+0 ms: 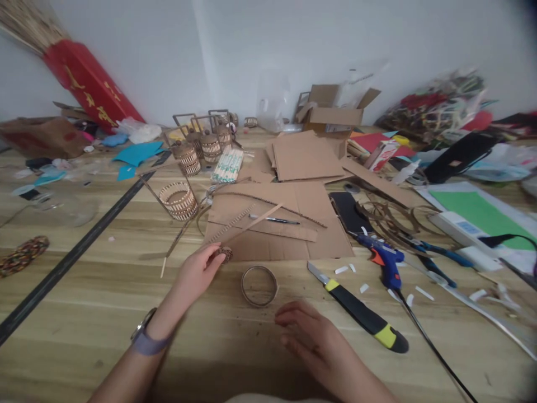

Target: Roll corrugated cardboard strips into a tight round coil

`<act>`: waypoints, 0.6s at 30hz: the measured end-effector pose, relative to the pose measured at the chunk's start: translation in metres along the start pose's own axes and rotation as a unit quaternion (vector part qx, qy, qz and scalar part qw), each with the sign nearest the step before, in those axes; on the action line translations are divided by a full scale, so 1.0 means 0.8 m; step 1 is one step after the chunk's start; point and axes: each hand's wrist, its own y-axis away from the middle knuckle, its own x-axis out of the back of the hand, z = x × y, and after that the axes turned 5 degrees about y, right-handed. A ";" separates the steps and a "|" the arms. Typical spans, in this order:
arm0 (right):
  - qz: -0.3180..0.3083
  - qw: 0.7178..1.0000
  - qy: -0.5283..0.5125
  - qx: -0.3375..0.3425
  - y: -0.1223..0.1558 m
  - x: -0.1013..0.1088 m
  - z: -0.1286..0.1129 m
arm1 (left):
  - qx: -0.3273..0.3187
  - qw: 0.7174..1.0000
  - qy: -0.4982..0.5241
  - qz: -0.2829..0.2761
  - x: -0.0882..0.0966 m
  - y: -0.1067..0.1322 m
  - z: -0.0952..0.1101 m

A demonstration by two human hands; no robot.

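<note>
My left hand point(196, 274) pinches a small rolled coil of corrugated cardboard point(225, 255) whose long strip point(255, 223) trails up and right over a flat cardboard sheet point(277, 224). A watch with a purple strap sits on that wrist. A cardboard ring point(259, 285) lies flat on the wooden table point(84, 313) just right of this hand. My right hand point(308, 333) rests low on the table below the ring, fingers loosely curled and holding nothing. A utility knife point(361, 310) with a black and yellow handle lies to its right.
A blue glue gun point(386, 266) with its cord, scissors point(436, 263), a pen point(274, 219), a long black ruler point(71, 257), small woven cardboard baskets point(180, 198), a phone point(349, 211), cardboard stacks and an open box point(331, 115) crowd the far side.
</note>
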 end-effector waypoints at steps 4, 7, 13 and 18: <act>0.102 0.986 0.106 0.082 -0.005 0.007 0.000 | -0.132 0.991 -0.032 0.010 -0.002 0.036 0.031; 0.209 0.931 0.260 0.148 -0.021 0.016 -0.004 | -0.225 0.973 -0.057 0.022 -0.006 0.073 0.060; 0.215 0.866 0.425 0.152 -0.047 0.026 -0.009 | -0.302 0.953 0.007 -0.014 -0.010 0.116 0.091; 0.194 0.878 0.417 0.130 -0.026 0.038 -0.012 | -0.268 0.962 0.053 -0.018 -0.013 0.117 0.092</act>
